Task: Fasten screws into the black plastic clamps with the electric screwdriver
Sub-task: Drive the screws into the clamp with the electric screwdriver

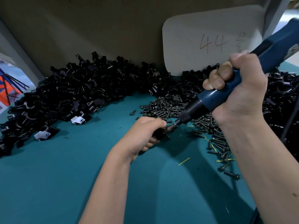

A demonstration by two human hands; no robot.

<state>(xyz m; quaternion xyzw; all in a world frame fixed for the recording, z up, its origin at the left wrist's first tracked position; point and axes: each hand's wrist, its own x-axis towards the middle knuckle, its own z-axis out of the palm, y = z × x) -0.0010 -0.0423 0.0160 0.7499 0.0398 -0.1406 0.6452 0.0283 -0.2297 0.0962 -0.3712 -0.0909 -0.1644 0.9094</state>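
We hold the electric screwdriver (233,92) in our right hand (239,94), fingers wrapped round its blue body, the bit slanting down to a black clamp (159,133) gripped in our left hand (144,133) just above the teal table (80,175). A heap of clamps (77,88) lies along the cardboard wall (97,29); loose screws (169,107) are scattered beneath the tool, beside a card marked 44 (210,39).

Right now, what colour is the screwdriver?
Dark blue with a black nose, seen in the head view: electric screwdriver.
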